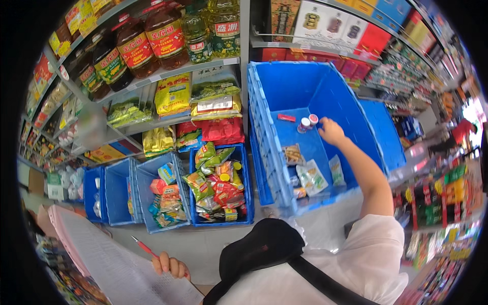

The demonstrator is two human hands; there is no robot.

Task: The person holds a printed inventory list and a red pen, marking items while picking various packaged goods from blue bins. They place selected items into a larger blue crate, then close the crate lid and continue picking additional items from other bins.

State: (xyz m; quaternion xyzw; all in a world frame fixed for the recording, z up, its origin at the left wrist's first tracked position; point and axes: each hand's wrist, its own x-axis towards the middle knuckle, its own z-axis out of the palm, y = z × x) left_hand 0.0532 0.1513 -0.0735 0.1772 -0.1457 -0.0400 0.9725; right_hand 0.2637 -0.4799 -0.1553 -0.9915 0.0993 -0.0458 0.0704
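Observation:
My right hand [331, 131] reaches down into a large blue plastic crate [381, 152], its fingers beside two small round tubs, one with a white lid [304, 124] and one with a reddish lid [313, 119]. Whether the fingertips touch the reddish-lidded tub is unclear. A small red packet [286, 117] lies to the left of the tubs. Nearer me in the crate are a pack of brown snacks [293, 154] and white-green pouches [312, 177]. At the lower left, my left hand [171, 265] grips a red pen [144, 246] and the edge of printed sheets [110, 259].
Several smaller blue crates stand left on the floor, one heaped with snack bags [228, 190]. Shelves ahead hold oil bottles [166, 34], rice bags [215, 89] and gift boxes [324, 24]. A person in red [463, 131] is far right.

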